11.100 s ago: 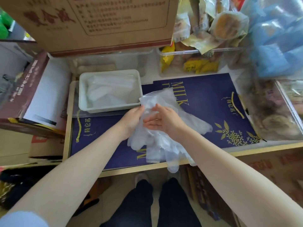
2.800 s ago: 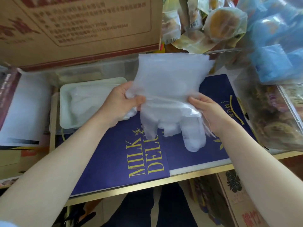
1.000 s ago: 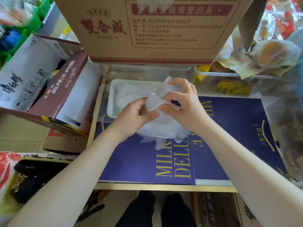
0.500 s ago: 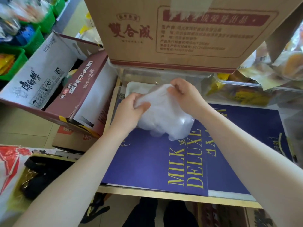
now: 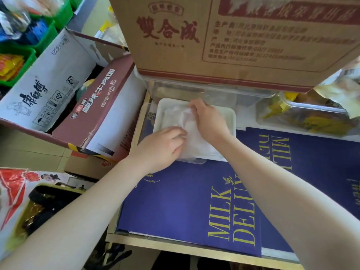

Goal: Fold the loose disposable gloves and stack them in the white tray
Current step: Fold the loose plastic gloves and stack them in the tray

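The white tray (image 5: 233, 118) sits at the back of the surface, under a cardboard box. A folded translucent disposable glove (image 5: 196, 141) lies in it on top of other folded gloves (image 5: 171, 116); its near end hangs over the tray's front rim. My left hand (image 5: 163, 148) holds the glove's left edge with curled fingers at the tray's front left. My right hand (image 5: 209, 120) reaches into the tray from the right and pinches the glove's far end. No loose gloves show on the blue surface.
A large brown cardboard box (image 5: 214, 45) overhangs the tray's back. Blue "MILK DELUXE" cartons (image 5: 194, 201) form the work surface, with a gold shelf edge (image 5: 175, 244) in front. Clear snack containers (image 5: 303, 118) stand at the right, and open cardboard boxes (image 5: 58, 84) at the left.
Both hands have carried the folded glove from above the blue carton back into the white tray and lowered it onto the stack. The view has swung left.
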Tool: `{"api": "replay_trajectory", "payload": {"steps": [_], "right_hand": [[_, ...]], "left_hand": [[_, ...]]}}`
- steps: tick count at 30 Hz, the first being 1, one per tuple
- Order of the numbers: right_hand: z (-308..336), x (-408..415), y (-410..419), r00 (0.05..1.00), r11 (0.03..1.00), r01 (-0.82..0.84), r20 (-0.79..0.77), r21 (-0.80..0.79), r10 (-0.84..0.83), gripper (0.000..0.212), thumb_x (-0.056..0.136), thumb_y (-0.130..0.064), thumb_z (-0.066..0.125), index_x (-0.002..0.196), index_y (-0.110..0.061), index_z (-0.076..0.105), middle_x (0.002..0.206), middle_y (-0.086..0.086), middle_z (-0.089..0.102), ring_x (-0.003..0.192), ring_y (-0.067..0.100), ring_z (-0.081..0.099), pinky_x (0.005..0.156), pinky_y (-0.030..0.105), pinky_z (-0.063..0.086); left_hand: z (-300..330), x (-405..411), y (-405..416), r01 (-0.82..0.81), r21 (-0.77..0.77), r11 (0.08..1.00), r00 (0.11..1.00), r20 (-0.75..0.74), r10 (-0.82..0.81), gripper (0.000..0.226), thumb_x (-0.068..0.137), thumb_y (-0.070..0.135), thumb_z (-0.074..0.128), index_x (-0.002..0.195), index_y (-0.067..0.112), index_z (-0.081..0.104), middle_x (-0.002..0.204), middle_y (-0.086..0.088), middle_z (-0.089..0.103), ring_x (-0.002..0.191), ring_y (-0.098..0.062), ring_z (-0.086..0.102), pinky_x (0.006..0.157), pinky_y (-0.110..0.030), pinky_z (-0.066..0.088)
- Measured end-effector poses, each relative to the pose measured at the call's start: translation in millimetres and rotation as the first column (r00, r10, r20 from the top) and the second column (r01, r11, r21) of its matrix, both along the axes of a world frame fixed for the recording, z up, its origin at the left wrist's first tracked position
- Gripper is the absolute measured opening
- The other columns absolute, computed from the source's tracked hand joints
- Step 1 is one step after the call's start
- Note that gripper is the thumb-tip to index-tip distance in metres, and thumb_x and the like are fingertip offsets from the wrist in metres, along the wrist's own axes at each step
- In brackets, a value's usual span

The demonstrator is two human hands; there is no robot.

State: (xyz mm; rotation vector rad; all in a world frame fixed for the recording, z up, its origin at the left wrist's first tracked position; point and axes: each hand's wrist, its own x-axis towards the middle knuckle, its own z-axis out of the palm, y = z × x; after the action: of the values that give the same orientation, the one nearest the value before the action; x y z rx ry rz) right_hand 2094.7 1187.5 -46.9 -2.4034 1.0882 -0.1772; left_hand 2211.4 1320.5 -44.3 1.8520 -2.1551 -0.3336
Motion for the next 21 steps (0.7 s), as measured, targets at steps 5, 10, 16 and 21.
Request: {"api": "replay_trajectory", "payload": {"steps": [5,10,16,21], "right_hand": [[-2.3,-9.7,7.5,0.994,0.994,-0.107,0.01,-0.009,0.107,0.035,0.09,-0.003,0.044,0.125,-0.003,0.045,0.131,0.017,0.046,0.115,0.035,0.045,0.09,0.042,0.042],[7.5,-63.7,16.6,0.982,0.945,-0.188,-0.041,-0.266,0.183,0.031,0.078,-0.02,0.065,0.107,-0.01,0.061,0.121,0.014,0.054,0.102,0.037,0.052,0.076,0.044,0.048],[5.5,-110.2,22.4,0.834,0.835,-0.523,-0.306,-0.174,0.458,0.043,0.088,-0.046,0.038,0.099,-0.016,0.066,0.1,0.001,0.065,0.077,0.024,0.065,0.079,0.031,0.047],[-10.2,-94.9,22.9,0.797,0.829,-0.534,-0.426,-0.167,0.427,0.044,0.059,-0.034,0.084,0.098,-0.019,0.069,0.086,0.001,0.066,0.064,0.024,0.065,0.069,0.028,0.049]], "left_hand": [[9.7,-2.5,-9.1,-0.087,0.311,0.946,0.989,0.14,0.045,0.063,0.088,0.064,0.029,0.124,0.019,0.055,0.136,0.005,0.043,0.126,-0.014,0.038,0.086,-0.032,0.043],[7.2,1.3,-22.1,-0.156,0.342,0.927,0.986,0.102,0.129,0.031,0.093,0.035,0.051,0.119,0.02,0.059,0.121,0.0,0.049,0.118,-0.018,0.042,0.081,-0.035,0.046],[8.5,-7.8,-43.6,-0.244,0.344,0.907,0.961,0.214,0.178,0.038,0.088,0.021,0.057,0.122,0.012,0.041,0.109,-0.008,0.058,0.095,-0.031,0.057,0.063,-0.034,0.04],[4.0,-13.9,-49.3,-0.287,0.279,0.916,0.914,0.368,0.174,0.079,0.089,0.023,0.057,0.149,0.014,0.006,0.123,-0.012,0.052,0.102,-0.033,0.056,0.069,-0.037,0.04]]}}
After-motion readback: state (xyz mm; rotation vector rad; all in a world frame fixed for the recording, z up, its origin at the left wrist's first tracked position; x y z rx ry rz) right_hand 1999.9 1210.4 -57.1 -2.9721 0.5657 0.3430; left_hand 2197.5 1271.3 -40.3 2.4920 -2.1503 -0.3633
